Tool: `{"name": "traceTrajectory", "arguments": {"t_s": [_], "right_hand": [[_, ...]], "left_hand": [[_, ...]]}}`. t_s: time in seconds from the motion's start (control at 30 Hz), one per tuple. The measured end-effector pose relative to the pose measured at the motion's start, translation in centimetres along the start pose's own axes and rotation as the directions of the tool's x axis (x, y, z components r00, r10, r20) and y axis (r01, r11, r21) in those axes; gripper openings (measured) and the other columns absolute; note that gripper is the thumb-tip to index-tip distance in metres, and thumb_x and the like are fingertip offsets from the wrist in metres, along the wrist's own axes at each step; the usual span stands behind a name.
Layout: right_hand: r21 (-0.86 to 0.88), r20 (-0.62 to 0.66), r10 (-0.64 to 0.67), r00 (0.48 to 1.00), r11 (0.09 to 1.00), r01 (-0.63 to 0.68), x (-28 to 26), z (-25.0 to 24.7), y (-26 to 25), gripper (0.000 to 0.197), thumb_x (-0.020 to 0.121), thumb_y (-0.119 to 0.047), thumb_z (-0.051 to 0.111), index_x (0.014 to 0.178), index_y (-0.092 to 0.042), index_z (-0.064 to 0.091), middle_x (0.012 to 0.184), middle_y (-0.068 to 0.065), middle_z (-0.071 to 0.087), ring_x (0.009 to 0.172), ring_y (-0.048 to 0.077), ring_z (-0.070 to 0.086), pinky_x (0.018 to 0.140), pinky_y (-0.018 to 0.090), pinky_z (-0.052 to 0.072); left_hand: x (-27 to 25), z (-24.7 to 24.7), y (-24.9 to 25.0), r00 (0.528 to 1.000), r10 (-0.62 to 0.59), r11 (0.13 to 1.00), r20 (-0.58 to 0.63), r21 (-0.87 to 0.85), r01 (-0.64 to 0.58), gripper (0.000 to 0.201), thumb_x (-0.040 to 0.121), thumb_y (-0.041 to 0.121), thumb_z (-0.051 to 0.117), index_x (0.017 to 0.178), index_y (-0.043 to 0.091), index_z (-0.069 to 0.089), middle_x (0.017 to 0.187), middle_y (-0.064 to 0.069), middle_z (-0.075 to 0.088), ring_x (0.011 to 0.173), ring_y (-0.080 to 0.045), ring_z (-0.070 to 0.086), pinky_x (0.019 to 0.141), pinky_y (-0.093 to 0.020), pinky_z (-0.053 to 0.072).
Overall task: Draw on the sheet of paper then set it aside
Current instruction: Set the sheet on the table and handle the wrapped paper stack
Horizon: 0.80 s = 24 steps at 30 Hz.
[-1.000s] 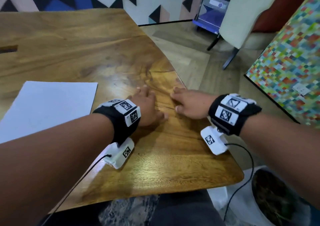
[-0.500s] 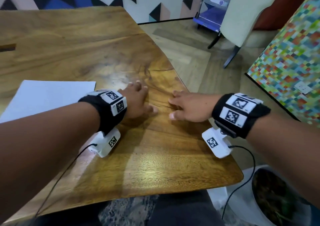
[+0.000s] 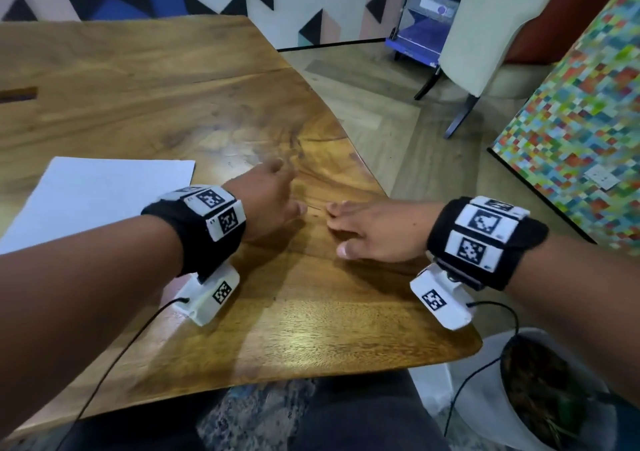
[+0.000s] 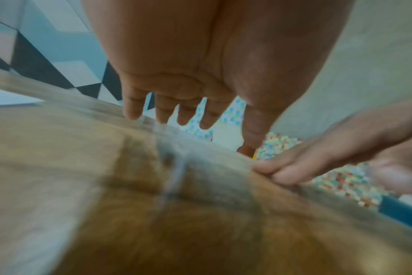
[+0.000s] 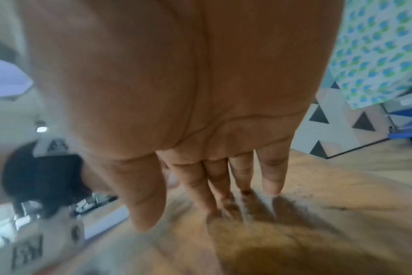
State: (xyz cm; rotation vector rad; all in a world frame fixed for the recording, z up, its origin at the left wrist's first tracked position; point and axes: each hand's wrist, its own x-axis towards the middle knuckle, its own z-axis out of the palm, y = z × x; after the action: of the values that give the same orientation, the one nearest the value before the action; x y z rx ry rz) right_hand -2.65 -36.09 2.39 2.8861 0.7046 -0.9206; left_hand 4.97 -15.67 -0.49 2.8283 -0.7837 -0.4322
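Observation:
A blank white sheet of paper point(image 3: 93, 197) lies flat on the wooden table point(image 3: 173, 104), at the left. My left hand point(image 3: 266, 197) hovers palm down just right of the sheet, fingers straight and spread, holding nothing; the left wrist view shows the left hand point(image 4: 176, 104) a little above the wood. My right hand point(image 3: 367, 229) lies palm down near the table's right edge, fingers straight, fingertips on the wood; the right wrist view shows the right hand point(image 5: 212, 176) the same way. No pen or pencil is visible in any view.
The table's right edge point(image 3: 363, 159) curves close to my right hand, with floor beyond. A cream chair point(image 3: 485, 35) stands on the floor at the back right, a multicoloured panel point(image 3: 581, 121) at the right, and a white plant pot point(image 3: 540, 391) below the table's near corner.
My left hand has lifted and drifted left toward the sheet. The right hand has stayed in nearly the same place on the table.

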Motion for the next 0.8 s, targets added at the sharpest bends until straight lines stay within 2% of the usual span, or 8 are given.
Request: {"name": "traceTrajectory", "arguments": {"t_s": [0.17, 0.23, 0.33, 0.43, 0.5, 0.6, 0.67, 0.8], "right_hand": [[0.255, -0.282, 0.097, 0.955, 0.967, -0.023, -1.1, -1.8, 2.1, 0.04, 0.102, -0.034, 0.046, 0.14, -0.026, 0.051, 0.144, -0.007, 0.052, 0.129, 0.012, 0.05, 0.107, 0.027, 0.035], [0.261, -0.326, 0.204, 0.923, 0.958, -0.119, 0.4, -2.0, 3.6, 0.046, 0.102, -0.033, 0.045, 0.147, -0.024, 0.042, 0.152, -0.001, 0.043, 0.138, 0.017, 0.041, 0.109, 0.029, 0.031], [0.169, -0.146, 0.263, 0.954, 0.956, -0.238, 2.6, -1.1, 3.8, 0.051, 0.101, -0.046, 0.037, 0.14, -0.013, 0.043, 0.152, 0.015, 0.035, 0.142, 0.033, 0.033, 0.115, 0.046, 0.031], [0.048, -0.008, 0.193, 0.981, 0.98, -0.193, 1.7, 0.0, 2.3, 0.053, 0.101, -0.048, 0.034, 0.136, -0.009, 0.044, 0.145, 0.017, 0.036, 0.137, 0.036, 0.035, 0.11, 0.051, 0.035], [0.144, 0.01, 0.114, 0.993, 0.983, -0.114, -0.1, 0.0, 1.8, 0.046, 0.103, -0.04, 0.037, 0.14, -0.013, 0.046, 0.148, 0.011, 0.04, 0.134, 0.029, 0.041, 0.111, 0.045, 0.035], [0.308, -0.199, 0.177, 0.964, 0.945, -0.11, -1.5, -0.5, 3.3, 0.042, 0.104, -0.033, 0.041, 0.141, -0.017, 0.05, 0.144, 0.002, 0.051, 0.131, 0.02, 0.048, 0.108, 0.031, 0.035], [0.254, -0.26, 0.257, 0.931, 0.948, -0.191, -1.4, 0.2, 3.9, 0.046, 0.103, -0.035, 0.042, 0.145, -0.017, 0.043, 0.15, 0.005, 0.043, 0.136, 0.025, 0.043, 0.11, 0.033, 0.034], [0.098, -0.015, 0.242, 0.97, 0.966, -0.239, -1.4, 3.6, 2.3, 0.077, 0.1, -0.048, 0.042, 0.157, -0.012, 0.005, 0.164, 0.011, -0.007, 0.152, 0.028, 0.0, 0.123, 0.043, 0.016]], "left_hand": [[-1.0, 1.3, 1.6, 0.949, 0.092, 0.984, 0.303, 0.116, -0.132, 0.083, 0.091, 0.074, 0.044, 0.155, 0.022, 0.033, 0.169, -0.008, 0.01, 0.154, -0.031, 0.017, 0.12, -0.052, 0.027], [-2.0, 0.4, 3.0, 0.907, 0.231, 0.972, 0.352, -0.054, -0.227, 0.066, 0.095, 0.067, 0.046, 0.145, 0.024, 0.053, 0.16, -0.006, 0.038, 0.144, -0.024, 0.04, 0.116, -0.044, 0.036], [-2.0, -0.2, 3.6, 0.939, 0.295, 0.941, 0.176, -0.225, -0.253, 0.038, 0.102, 0.046, 0.051, 0.126, 0.023, 0.069, 0.123, 0.001, 0.07, 0.113, -0.019, 0.064, 0.1, -0.038, 0.049], [-0.3, -0.1, 2.4, 0.986, 0.165, 0.979, 0.0, -0.124, -0.163, 0.044, 0.103, 0.033, 0.05, 0.146, 0.022, 0.051, 0.154, -0.007, 0.048, 0.138, -0.027, 0.047, 0.112, -0.038, 0.039], [0.2, 0.4, 1.7, 0.994, 0.045, 0.998, 0.099, -0.038, -0.041, 0.063, 0.102, 0.048, 0.046, 0.157, 0.023, 0.031, 0.168, -0.008, 0.017, 0.152, -0.029, 0.024, 0.12, -0.046, 0.029], [-0.7, 1.9, 2.3, 0.954, 0.094, 0.981, 0.284, 0.136, -0.137, 0.08, 0.096, 0.068, 0.035, 0.161, 0.025, 0.016, 0.171, -0.006, -0.002, 0.156, -0.031, 0.002, 0.123, -0.059, 0.017], [-2.4, 2.3, 3.6, 0.914, 0.185, 0.971, 0.361, 0.078, -0.227, 0.08, 0.098, 0.068, 0.033, 0.163, 0.027, 0.01, 0.17, -0.002, -0.012, 0.156, -0.027, -0.011, 0.126, -0.055, 0.007], [-5.3, 1.8, 4.2, 0.911, 0.25, 0.967, 0.327, -0.129, -0.219, 0.072, 0.101, 0.059, 0.043, 0.161, 0.025, 0.024, 0.171, 0.003, 0.0, 0.157, -0.018, 0.006, 0.125, -0.037, 0.015]]}}
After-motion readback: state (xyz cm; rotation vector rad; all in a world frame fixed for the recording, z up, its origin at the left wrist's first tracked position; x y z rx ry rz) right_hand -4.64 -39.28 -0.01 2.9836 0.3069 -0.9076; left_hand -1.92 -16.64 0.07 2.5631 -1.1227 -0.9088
